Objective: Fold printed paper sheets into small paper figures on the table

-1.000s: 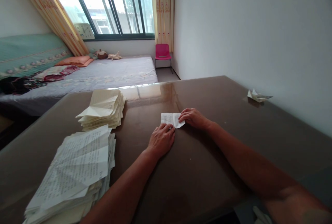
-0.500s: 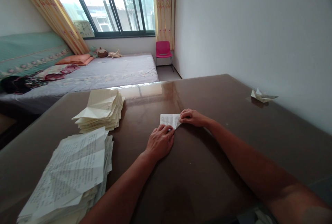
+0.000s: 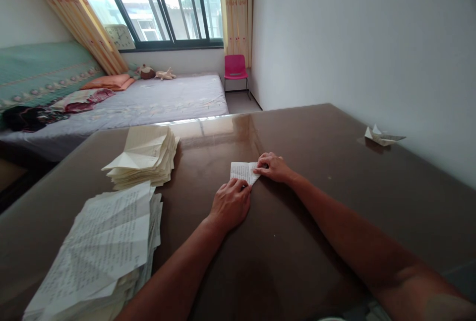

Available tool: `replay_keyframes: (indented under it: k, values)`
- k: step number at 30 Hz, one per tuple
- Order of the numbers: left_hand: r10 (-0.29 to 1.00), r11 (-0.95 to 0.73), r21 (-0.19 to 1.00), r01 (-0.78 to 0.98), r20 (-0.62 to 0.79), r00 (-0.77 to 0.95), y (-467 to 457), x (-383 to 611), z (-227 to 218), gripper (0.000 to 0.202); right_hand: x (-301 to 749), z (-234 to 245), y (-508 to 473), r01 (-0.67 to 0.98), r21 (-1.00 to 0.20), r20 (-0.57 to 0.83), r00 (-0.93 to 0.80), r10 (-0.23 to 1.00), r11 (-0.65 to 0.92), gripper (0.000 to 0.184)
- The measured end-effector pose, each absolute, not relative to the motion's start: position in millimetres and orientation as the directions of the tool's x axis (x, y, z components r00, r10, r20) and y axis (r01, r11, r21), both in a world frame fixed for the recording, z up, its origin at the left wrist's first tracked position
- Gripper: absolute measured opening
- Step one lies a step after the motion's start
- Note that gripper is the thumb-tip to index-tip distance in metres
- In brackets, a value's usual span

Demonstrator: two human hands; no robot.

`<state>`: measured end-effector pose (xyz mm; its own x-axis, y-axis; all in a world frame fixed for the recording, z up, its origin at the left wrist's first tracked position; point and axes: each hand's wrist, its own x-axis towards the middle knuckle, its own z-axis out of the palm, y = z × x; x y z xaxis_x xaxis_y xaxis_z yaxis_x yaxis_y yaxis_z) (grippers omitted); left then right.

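A small folded sheet of paper [image 3: 241,168], covered in writing and with a crease down its middle, lies on the brown table in front of me. My left hand [image 3: 231,203] rests at its near edge, fingers bent and pressed together on the paper. At the paper's right side, my right hand [image 3: 273,166] pinches the edge between thumb and curled fingers. The paper's near part is hidden under my left fingers.
On the table's left lie a stack of written sheets [image 3: 107,231] and, behind it, a stack of yellowish paper [image 3: 145,155]. A folded paper boat [image 3: 383,136] sits at the right by the wall. Beyond the table [image 3: 297,127] are a bed [image 3: 178,95] and a pink chair [image 3: 235,67].
My right hand has shifted slightly left and inward along the paper's right side. My left hand stays nearly in place, and the view has tilted a little.
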<state>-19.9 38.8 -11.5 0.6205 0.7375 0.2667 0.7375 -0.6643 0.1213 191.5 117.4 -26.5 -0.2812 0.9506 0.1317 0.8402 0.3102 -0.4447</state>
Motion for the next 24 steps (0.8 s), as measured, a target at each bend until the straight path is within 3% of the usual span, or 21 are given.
replay_keyframes:
  k: [19,24]
  values:
    - [0.755,-0.644,0.107,0.757,0.248,0.607,38.8,-17.2,-10.3,0.026,183.1,-30.3,111.9,0.870,-0.439,0.151,-0.176,0.973,0.226,0.024]
    - [0.774,-0.615,0.082,0.784,0.256,0.580,39.3,-12.9,-12.4,0.038,183.2,-30.8,112.0,0.869,-0.439,0.152,-0.178,0.972,0.228,0.023]
